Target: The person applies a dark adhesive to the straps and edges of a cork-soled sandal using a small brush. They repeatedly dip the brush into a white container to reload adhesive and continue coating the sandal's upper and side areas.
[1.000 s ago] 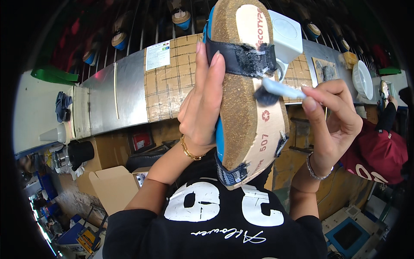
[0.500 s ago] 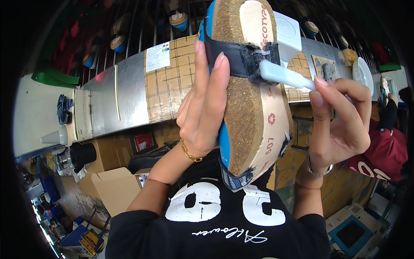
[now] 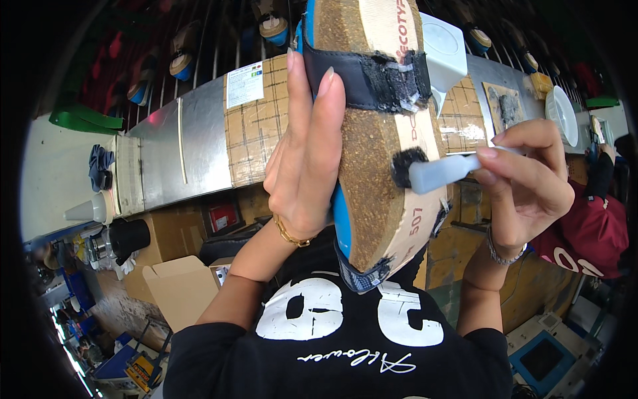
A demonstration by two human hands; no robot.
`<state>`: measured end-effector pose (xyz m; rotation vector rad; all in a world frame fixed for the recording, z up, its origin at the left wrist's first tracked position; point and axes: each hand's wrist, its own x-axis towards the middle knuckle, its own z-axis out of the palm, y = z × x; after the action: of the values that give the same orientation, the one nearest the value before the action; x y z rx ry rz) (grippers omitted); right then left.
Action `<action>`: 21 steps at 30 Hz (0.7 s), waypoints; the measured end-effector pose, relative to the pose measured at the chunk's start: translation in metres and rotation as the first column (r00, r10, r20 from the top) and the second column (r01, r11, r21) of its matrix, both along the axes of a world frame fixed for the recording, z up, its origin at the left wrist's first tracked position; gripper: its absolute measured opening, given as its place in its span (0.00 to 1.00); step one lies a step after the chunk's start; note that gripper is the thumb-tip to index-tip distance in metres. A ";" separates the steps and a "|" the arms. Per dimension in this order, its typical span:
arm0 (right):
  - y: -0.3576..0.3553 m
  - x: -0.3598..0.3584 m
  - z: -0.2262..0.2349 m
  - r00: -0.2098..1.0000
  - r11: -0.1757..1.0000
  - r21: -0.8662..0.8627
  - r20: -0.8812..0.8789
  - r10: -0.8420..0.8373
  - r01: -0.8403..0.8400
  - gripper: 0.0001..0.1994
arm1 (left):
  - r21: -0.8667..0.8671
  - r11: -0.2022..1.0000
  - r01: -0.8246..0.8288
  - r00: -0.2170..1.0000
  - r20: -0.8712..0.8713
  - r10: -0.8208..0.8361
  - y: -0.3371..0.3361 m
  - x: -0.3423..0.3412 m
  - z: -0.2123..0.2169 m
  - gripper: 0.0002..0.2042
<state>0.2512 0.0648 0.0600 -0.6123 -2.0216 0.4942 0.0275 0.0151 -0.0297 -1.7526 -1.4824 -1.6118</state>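
Right hand (image 3: 528, 176) pinches a brush (image 3: 442, 175) over a shoe (image 3: 372, 149).
The left hand (image 3: 302, 173) grips the shoe by its left side, sole facing up, above the table's (image 3: 159, 149) near edge; dark bristles (image 3: 403, 167) at mid-sole.

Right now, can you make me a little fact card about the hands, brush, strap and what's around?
Left hand: holds the cork sole by its left side
Right hand: grips a pale-handled brush
Brush tip: dark, over the sole; touching or not, unclear
Strap: black, across the sole, rough at its right end
Behind: metal bench, cardboard, white container
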 end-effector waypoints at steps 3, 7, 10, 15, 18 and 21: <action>-0.005 0.000 -0.002 0.999 1.000 0.005 -0.034 -0.018 0.019 0.15 | 0.016 1.000 0.004 1.000 0.006 -0.004 0.004 0.003 0.001 0.29; -0.016 -0.009 -0.004 0.992 0.997 0.019 -0.100 -0.075 0.077 0.19 | 0.045 0.999 0.001 1.000 0.017 -0.002 0.011 0.007 0.003 0.28; -0.023 -0.013 -0.011 0.993 0.996 0.035 -0.089 -0.078 0.082 0.22 | 0.054 0.998 -0.040 0.999 0.025 0.038 0.008 0.004 0.002 0.28; -0.030 -0.010 -0.007 0.995 0.988 0.120 -0.011 -0.100 0.101 0.24 | 0.062 0.998 -0.027 0.998 0.056 0.024 0.013 0.005 0.004 0.28; -0.032 -0.004 -0.001 0.996 0.994 0.101 0.076 -0.052 0.044 0.12 | 0.072 0.997 -0.042 0.997 0.066 0.037 0.012 0.004 0.004 0.27; -0.026 -0.003 0.005 0.994 0.996 0.089 0.107 -0.005 -0.004 0.12 | 0.080 0.996 -0.037 0.997 0.070 0.031 0.012 0.004 0.004 0.27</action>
<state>0.2480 0.0391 0.0647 -0.5958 -2.1321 0.3758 0.0316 0.0273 -0.0262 -1.6352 -1.4476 -1.7058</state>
